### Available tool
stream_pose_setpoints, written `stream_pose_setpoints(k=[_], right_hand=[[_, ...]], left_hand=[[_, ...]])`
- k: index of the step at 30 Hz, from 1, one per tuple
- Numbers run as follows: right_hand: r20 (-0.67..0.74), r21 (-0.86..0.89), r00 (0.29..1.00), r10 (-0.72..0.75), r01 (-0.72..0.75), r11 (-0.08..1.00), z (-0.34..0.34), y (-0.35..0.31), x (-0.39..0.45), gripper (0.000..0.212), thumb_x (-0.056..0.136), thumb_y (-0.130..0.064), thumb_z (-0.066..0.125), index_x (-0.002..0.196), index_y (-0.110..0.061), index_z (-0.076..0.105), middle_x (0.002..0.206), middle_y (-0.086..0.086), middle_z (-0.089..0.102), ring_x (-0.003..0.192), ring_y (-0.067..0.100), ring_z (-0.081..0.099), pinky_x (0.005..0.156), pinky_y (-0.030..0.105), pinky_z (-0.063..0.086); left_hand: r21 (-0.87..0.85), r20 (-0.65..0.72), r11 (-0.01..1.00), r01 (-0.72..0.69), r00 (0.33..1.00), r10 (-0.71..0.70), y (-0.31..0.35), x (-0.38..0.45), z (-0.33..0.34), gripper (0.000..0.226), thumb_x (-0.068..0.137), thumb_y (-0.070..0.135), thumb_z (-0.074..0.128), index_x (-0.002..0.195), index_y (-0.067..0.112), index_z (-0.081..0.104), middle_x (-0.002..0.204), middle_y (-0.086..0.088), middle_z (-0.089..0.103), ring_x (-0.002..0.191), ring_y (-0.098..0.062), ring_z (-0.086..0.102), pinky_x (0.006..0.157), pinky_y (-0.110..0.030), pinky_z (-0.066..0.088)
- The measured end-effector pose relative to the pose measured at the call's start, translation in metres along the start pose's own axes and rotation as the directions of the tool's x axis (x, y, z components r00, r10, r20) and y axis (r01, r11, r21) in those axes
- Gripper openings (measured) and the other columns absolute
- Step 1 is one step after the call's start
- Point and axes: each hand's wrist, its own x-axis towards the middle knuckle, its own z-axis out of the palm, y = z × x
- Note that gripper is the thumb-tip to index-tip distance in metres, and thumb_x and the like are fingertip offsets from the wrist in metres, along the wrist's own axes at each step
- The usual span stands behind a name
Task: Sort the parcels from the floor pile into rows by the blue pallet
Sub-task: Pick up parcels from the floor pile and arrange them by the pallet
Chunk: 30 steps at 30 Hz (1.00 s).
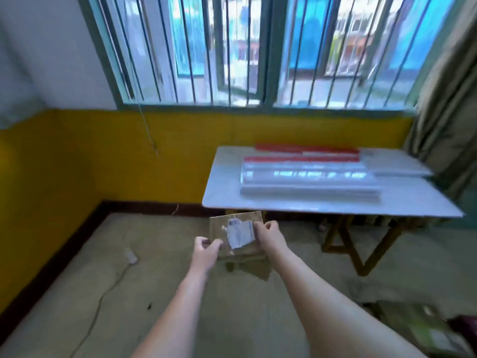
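Observation:
A small brown cardboard parcel (240,235) with a torn white label is held up in front of me at mid-frame, above the floor. My left hand (206,250) grips its lower left corner. My right hand (268,235) pinches its right edge near the top. More brown cardboard (254,268) shows just below the held parcel, partly hidden by it and by my arms. The blue pallet is not in view.
A white folding table (224,192) on wooden legs stands at the right and carries long clear and red-edged rolls (309,174). A white power strip (131,255) with its cable lies on the floor at the left. Blurred parcels (423,329) sit at bottom right. Yellow wall and barred window lie ahead.

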Motion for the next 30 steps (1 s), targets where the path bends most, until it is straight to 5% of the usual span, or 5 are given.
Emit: stream_pose_setpoints(k=[10, 16, 21, 24, 30], right_hand=[[-0.419, 0.096, 0.882, -0.215, 0.279, 0.956, -0.244, -0.075, -0.292, 0.041, 0.094, -0.044, 0.054, 0.117, -0.011, 0.047, 0.111, 0.009, 0.057, 0.093, 0.024, 0.053, 0.074, 0.03, 0.042], [-0.607, 0.137, 0.787, -0.112, 0.243, 0.96, -0.356, 0.01, -0.422, 0.06, 0.095, -0.046, 0.053, 0.138, -0.009, 0.033, 0.135, 0.012, 0.052, 0.113, 0.027, 0.054, 0.084, 0.027, 0.04], [-0.637, 0.132, 0.77, -0.031, 0.149, 0.98, -0.44, 0.09, -0.495, 0.072, 0.1, -0.057, 0.031, 0.145, -0.002, 0.042, 0.15, 0.017, 0.042, 0.137, 0.032, 0.041, 0.113, 0.036, 0.033], [-0.632, 0.187, 0.774, 0.037, 0.106, 0.976, -0.492, 0.156, -0.526, 0.073, 0.101, -0.058, 0.024, 0.139, -0.001, 0.051, 0.146, 0.015, 0.048, 0.134, 0.032, 0.044, 0.11, 0.034, 0.035], [-0.591, 0.394, 0.769, 0.244, 0.01, 0.919, -0.617, 0.302, -0.552, 0.064, 0.101, -0.058, 0.027, 0.135, -0.012, 0.056, 0.135, 0.006, 0.058, 0.122, 0.026, 0.056, 0.094, 0.031, 0.044]], left_hand=[[-0.155, 0.345, 0.939, -0.306, 0.874, 0.342, 0.149, -0.299, 0.056, 0.07, 0.062, 0.055, 0.062, 0.115, 0.022, 0.03, 0.114, -0.012, 0.059, 0.103, -0.028, 0.059, 0.095, -0.049, 0.049], [-0.121, 0.552, 0.936, -0.331, 0.761, 0.341, 0.13, -0.442, 0.135, 0.06, 0.09, 0.045, 0.059, 0.136, 0.02, 0.029, 0.118, -0.007, 0.055, 0.088, -0.018, 0.057, 0.071, -0.034, 0.05], [-0.082, 0.667, 0.922, -0.379, 0.666, 0.334, 0.081, -0.539, 0.221, 0.064, 0.091, 0.039, 0.06, 0.146, 0.029, 0.03, 0.131, -0.006, 0.055, 0.093, -0.019, 0.06, 0.084, -0.04, 0.053], [-0.014, 0.73, 0.922, -0.387, 0.626, 0.274, 0.044, -0.591, 0.28, 0.054, 0.093, 0.033, 0.058, 0.143, 0.024, 0.04, 0.123, -0.004, 0.06, 0.085, -0.014, 0.057, 0.066, -0.031, 0.046], [0.177, 0.834, 0.899, -0.402, 0.546, 0.08, -0.028, -0.662, 0.424, 0.04, 0.09, 0.029, 0.06, 0.129, 0.028, 0.053, 0.109, 0.0, 0.065, 0.098, -0.023, 0.065, 0.091, -0.044, 0.053]])
